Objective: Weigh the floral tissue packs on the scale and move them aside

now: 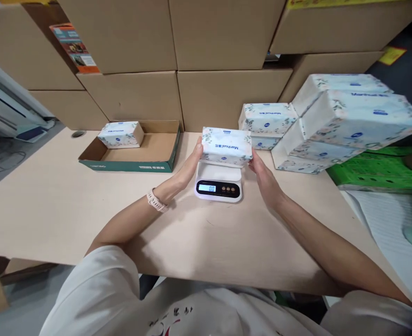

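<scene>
A white tissue pack with blue print and a leaf pattern sits just above or on the platform of a small white kitchen scale, whose display reads 0.0. My left hand presses against the pack's left end and my right hand against its right end, so both hands hold it between them. A watch is on my left wrist.
A shallow green-sided cardboard tray at the left holds one tissue pack. Several more packs are stacked at the right. Brown cartons line the back of the beige table. A green crate stands at the right edge.
</scene>
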Demonstrator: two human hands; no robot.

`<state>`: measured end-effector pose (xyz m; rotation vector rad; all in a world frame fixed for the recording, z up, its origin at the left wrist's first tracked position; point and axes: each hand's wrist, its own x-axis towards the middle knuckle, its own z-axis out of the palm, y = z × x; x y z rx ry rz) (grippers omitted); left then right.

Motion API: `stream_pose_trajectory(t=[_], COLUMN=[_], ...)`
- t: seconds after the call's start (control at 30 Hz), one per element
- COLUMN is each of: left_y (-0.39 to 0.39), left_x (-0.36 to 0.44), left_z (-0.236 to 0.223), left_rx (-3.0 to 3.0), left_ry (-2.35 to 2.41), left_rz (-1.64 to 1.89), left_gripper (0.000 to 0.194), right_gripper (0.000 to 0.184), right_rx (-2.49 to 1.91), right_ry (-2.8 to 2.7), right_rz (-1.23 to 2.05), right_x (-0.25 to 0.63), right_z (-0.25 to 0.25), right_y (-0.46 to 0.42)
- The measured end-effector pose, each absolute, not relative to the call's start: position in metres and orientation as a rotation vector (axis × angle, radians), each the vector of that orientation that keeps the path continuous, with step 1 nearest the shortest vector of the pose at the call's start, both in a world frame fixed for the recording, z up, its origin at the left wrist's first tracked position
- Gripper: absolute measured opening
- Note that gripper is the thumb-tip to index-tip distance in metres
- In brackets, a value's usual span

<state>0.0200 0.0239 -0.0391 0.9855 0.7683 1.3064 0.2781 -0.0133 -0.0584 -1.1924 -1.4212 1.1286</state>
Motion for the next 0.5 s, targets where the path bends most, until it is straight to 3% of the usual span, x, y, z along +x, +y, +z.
stream_pose_trajectory(t=[0.17,0.33,0.5], left_y=[0.006,0.005,0.022], left_x=[0.018,0.019,0.016], left_z=[-0.045,-0.056,-0.064], left_rx=[0.964,0.850,0.466], left_ry=[0.926,1.126,1.297], left_rz=[1.261,1.378,1.476], left_gripper=[0.064,0.049,0.043], right_gripper=[0.091,0.093,0.082], right_rx=[-1.210,-1.152,-1.250], right_ry=[-1.410,-1.304,-1.096], right_rz=[1.220,0.935,0.938], right_x=[0.276,0.274,0.282], right_z=[-0.065,-0.091,-0.108], right_y=[-0.022,-0.017,-0.005])
